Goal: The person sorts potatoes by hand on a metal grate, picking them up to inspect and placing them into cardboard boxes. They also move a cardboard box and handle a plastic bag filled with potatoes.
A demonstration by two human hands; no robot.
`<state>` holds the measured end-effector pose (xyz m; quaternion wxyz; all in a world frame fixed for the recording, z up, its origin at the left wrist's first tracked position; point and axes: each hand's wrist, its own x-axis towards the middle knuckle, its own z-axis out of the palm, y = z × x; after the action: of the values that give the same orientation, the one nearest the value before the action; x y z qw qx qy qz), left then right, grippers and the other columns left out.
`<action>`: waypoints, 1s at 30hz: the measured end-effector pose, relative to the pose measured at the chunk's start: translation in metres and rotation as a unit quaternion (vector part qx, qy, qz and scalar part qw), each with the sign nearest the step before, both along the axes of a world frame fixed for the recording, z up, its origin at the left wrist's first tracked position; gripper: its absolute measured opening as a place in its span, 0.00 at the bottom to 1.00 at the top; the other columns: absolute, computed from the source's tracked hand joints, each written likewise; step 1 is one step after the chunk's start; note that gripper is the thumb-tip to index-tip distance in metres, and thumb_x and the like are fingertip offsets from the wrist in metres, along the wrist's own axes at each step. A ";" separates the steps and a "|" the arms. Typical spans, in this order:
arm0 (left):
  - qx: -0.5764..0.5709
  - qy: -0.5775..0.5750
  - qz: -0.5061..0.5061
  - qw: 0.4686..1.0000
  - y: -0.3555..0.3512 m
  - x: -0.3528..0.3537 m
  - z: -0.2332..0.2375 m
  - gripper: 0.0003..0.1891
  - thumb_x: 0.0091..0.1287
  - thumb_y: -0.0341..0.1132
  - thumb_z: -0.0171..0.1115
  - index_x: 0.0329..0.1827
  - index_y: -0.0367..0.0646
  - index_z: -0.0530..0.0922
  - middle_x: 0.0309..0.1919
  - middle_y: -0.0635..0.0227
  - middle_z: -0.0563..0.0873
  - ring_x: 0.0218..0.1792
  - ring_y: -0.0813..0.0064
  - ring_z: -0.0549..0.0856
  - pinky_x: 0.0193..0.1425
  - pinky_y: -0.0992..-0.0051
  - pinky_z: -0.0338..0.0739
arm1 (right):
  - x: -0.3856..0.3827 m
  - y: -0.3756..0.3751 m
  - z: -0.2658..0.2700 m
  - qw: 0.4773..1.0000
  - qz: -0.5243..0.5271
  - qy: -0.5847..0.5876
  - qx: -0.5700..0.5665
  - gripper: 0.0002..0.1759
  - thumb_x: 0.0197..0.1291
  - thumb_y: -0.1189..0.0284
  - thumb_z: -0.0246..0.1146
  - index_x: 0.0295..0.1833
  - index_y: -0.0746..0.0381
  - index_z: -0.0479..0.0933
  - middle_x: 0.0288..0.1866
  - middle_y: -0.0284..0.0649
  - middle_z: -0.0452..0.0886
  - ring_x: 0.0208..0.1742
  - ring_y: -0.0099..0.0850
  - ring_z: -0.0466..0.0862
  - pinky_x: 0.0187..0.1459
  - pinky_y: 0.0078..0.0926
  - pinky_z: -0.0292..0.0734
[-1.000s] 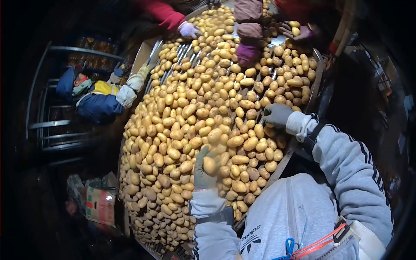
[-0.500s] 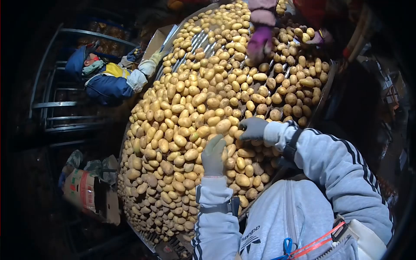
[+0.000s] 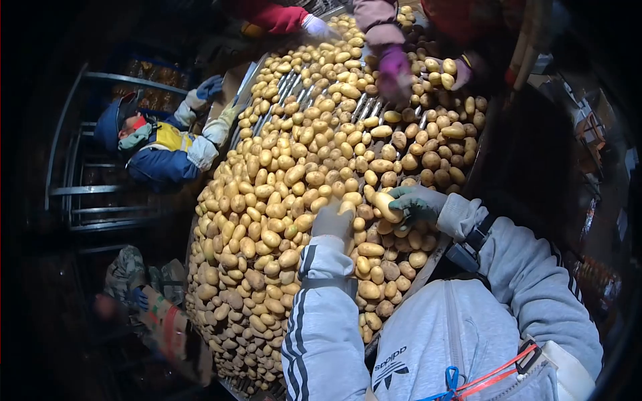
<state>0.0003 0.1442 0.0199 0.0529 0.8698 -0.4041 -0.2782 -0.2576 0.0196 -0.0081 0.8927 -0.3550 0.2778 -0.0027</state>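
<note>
1 long potato (image 3: pixel 386 208), probably firm, bruisable and best held mid-length, sat pinched in the right hand (image 3: pixel 419 204); whether the left hand (image 3: pixel 332 223) gripped was unclear.

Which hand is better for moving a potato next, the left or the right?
Probably the right hand: it seems to grip one end of a long potato. The left hand is down among the other potatoes, and I can't tell whether it holds one.

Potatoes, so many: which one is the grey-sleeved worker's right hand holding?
The long, pale-yellow potato at the gloved right hand's fingertips: it looks larger than those around it.
</note>
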 end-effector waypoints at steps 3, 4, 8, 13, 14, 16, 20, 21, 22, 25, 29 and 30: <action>-0.030 0.005 -0.035 0.999 0.005 -0.014 0.002 0.26 0.71 0.53 0.63 0.64 0.46 0.86 0.57 0.43 0.88 0.60 0.43 0.86 0.65 0.53 0.81 | -0.002 0.001 0.000 1.000 -0.017 -0.009 0.014 0.34 0.70 0.58 0.72 0.75 0.63 0.75 0.56 0.41 0.85 0.52 0.29 0.88 0.47 0.27 0.89; -0.051 -0.018 -0.037 0.998 0.010 -0.019 -0.003 0.25 0.71 0.53 0.63 0.63 0.47 0.86 0.57 0.44 0.88 0.60 0.43 0.86 0.65 0.53 0.81 | -0.001 0.001 0.003 1.000 -0.015 -0.010 0.004 0.31 0.70 0.58 0.71 0.73 0.63 0.76 0.56 0.41 0.85 0.53 0.29 0.87 0.48 0.27 0.89; -0.089 -0.030 0.002 0.996 0.019 -0.016 -0.026 0.27 0.70 0.55 0.68 0.64 0.46 0.86 0.54 0.47 0.90 0.58 0.46 0.88 0.65 0.55 0.80 | 0.003 0.004 -0.004 0.993 -0.018 -0.066 -0.095 0.16 0.77 0.61 0.64 0.57 0.63 0.83 0.55 0.39 0.85 0.54 0.27 0.87 0.54 0.27 0.85; -0.071 0.004 0.077 0.995 0.021 -0.023 -0.028 0.24 0.59 0.43 0.80 0.56 0.43 0.85 0.44 0.55 0.92 0.43 0.62 0.92 0.53 0.64 0.85 | -0.004 0.006 0.003 0.986 -0.021 -0.060 -0.152 0.14 0.79 0.63 0.62 0.52 0.63 0.84 0.49 0.36 0.86 0.51 0.26 0.86 0.52 0.26 0.84; -0.067 -0.017 0.069 0.995 0.021 -0.027 -0.026 0.24 0.59 0.43 0.79 0.55 0.43 0.85 0.44 0.55 0.92 0.44 0.62 0.92 0.52 0.64 0.85 | -0.003 0.008 0.003 0.989 -0.034 -0.072 -0.123 0.14 0.79 0.63 0.62 0.51 0.63 0.84 0.48 0.35 0.86 0.50 0.26 0.86 0.52 0.26 0.84; -0.087 -0.041 0.048 0.994 0.024 -0.031 -0.033 0.24 0.59 0.44 0.79 0.56 0.43 0.84 0.45 0.54 0.91 0.45 0.60 0.91 0.53 0.62 0.84 | 0.000 0.012 -0.012 0.994 -0.059 -0.090 -0.029 0.15 0.79 0.63 0.63 0.52 0.65 0.85 0.51 0.37 0.86 0.49 0.27 0.87 0.53 0.27 0.86; -0.139 0.037 0.088 0.986 0.028 -0.039 -0.029 0.27 0.62 0.45 0.76 0.61 0.40 0.82 0.48 0.53 0.91 0.49 0.57 0.90 0.56 0.61 0.84 | 0.000 0.018 -0.034 0.985 -0.084 -0.132 -0.070 0.19 0.79 0.62 0.62 0.57 0.69 0.83 0.50 0.41 0.87 0.49 0.32 0.88 0.54 0.30 0.87; -0.152 0.075 0.109 0.980 0.027 -0.040 -0.026 0.27 0.64 0.45 0.75 0.62 0.39 0.82 0.50 0.52 0.90 0.50 0.56 0.91 0.57 0.61 0.84 | -0.002 0.017 -0.029 0.986 -0.094 -0.128 -0.049 0.20 0.79 0.62 0.62 0.58 0.70 0.83 0.49 0.42 0.87 0.50 0.33 0.89 0.54 0.31 0.87; -0.172 0.153 0.156 0.961 0.025 -0.042 -0.024 0.27 0.64 0.43 0.75 0.63 0.37 0.82 0.49 0.54 0.90 0.48 0.60 0.90 0.55 0.63 0.84 | -0.003 0.017 -0.025 0.986 -0.104 -0.125 -0.029 0.20 0.79 0.62 0.61 0.60 0.70 0.82 0.49 0.42 0.87 0.50 0.34 0.89 0.54 0.32 0.87; -0.226 0.360 0.278 0.861 0.014 -0.076 0.017 0.23 0.64 0.34 0.75 0.61 0.33 0.83 0.45 0.62 0.89 0.39 0.75 0.87 0.43 0.75 0.83 | -0.015 0.013 0.001 0.983 -0.122 -0.101 0.088 0.21 0.79 0.60 0.60 0.60 0.68 0.83 0.49 0.42 0.88 0.49 0.32 0.89 0.52 0.31 0.86; -0.217 0.279 0.163 0.921 0.003 -0.107 0.029 0.20 0.66 0.33 0.73 0.59 0.34 0.84 0.44 0.63 0.89 0.37 0.78 0.86 0.39 0.77 0.81 | -0.032 0.005 0.015 0.997 -0.055 -0.031 0.049 0.20 0.77 0.55 0.62 0.57 0.60 0.84 0.45 0.39 0.87 0.40 0.29 0.86 0.41 0.28 0.83; -0.203 0.295 0.175 0.917 -0.003 -0.118 0.041 0.21 0.66 0.34 0.73 0.59 0.34 0.84 0.44 0.64 0.89 0.36 0.79 0.86 0.38 0.77 0.81 | -0.040 0.008 0.029 0.990 -0.082 -0.086 0.072 0.19 0.78 0.56 0.62 0.58 0.60 0.83 0.46 0.38 0.87 0.42 0.29 0.86 0.42 0.27 0.83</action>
<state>-0.1182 0.1411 0.0613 0.3927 0.7760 -0.2590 -0.4202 -0.2978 0.0278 0.0205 0.9331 -0.2644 0.2279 -0.0867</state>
